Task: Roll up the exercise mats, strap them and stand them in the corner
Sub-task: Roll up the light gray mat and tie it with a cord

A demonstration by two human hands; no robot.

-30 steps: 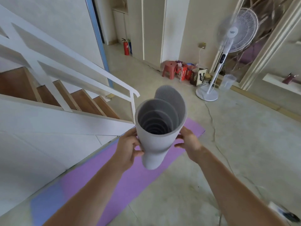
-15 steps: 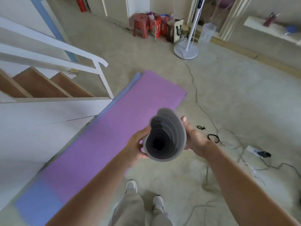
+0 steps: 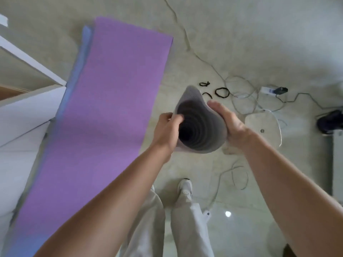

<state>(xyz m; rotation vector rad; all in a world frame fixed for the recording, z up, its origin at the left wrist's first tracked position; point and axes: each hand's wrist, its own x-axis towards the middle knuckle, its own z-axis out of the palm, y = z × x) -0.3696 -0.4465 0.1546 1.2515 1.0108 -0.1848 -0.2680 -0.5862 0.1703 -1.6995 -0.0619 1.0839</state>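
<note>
Person holds the rolled grey mat [image 3: 204,127] upright, open end to camera, above the concrete floor [image 3: 259,34]. Left hand [image 3: 167,130] grips the rim, fingertips hooked inside the coil. Right hand [image 3: 229,125] cups the outer wall, fingers curved round it. Purple mat [image 3: 111,108] lies flat to the left over a blue mat [image 3: 78,71] (only its edge shows). Black straps [image 3: 221,92] lie loose just beyond the roll, near cables [image 3: 243,95] and a power strip [image 3: 267,89].
</note>
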